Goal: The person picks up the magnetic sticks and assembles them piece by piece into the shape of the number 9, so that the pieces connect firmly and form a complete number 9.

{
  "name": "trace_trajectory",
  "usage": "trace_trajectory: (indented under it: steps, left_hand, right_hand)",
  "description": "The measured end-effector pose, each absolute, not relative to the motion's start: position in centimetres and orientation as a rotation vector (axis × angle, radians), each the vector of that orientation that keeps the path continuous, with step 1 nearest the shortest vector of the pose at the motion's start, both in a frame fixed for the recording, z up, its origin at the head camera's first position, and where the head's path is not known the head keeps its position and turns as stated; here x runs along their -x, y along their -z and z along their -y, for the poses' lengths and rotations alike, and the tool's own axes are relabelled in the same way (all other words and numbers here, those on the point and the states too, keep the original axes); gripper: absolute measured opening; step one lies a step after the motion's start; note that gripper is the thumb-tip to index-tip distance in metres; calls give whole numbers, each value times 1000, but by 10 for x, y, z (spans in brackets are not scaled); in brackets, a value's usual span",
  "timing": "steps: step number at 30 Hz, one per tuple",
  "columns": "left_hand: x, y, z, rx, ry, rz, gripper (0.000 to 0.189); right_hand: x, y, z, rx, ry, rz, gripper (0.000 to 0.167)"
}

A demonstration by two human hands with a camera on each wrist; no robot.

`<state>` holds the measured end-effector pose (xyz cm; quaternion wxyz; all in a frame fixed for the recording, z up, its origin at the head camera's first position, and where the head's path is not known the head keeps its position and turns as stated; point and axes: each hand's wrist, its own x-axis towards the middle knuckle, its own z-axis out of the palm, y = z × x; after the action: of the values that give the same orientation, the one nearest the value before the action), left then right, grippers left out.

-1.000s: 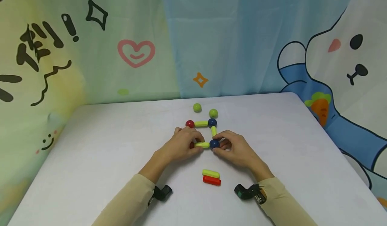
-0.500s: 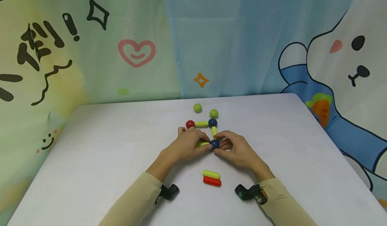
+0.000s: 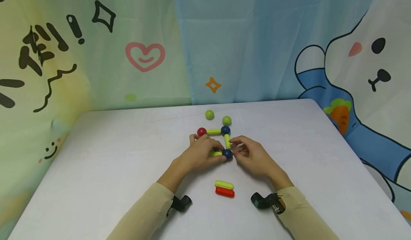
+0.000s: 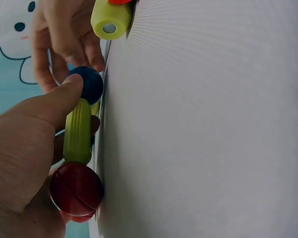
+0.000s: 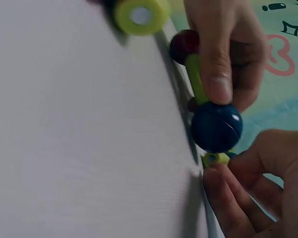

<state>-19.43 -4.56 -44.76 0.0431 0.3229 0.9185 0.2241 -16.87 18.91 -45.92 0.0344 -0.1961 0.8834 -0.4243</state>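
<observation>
Head view: left hand [image 3: 201, 154] grips yellow rod [image 3: 216, 154] lying left-to-right; right hand [image 3: 252, 157], hold unclear.

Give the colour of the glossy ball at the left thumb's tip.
Dark blue glossy ball, clearest in the right wrist view.

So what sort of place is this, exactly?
Perhaps a play corner or a set-up recording spot, though the wider room is out of view: a cartoon-printed cloth hangs behind a white table, and the blue ball and red rod look like building-toy pieces.
</observation>
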Motion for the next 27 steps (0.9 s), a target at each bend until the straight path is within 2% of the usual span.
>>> trace_trajectory:
  steps: [14, 27]
  left_hand:
    - [197, 449, 46, -963, -679, -2790, 33]
    - [197, 450, 50, -975, -724, -2779, 30]
  right_hand:
    - [196, 456, -178, 303, 1162, -2980, 26]
    - [212, 452, -166, 155, 1057, -2918, 38]
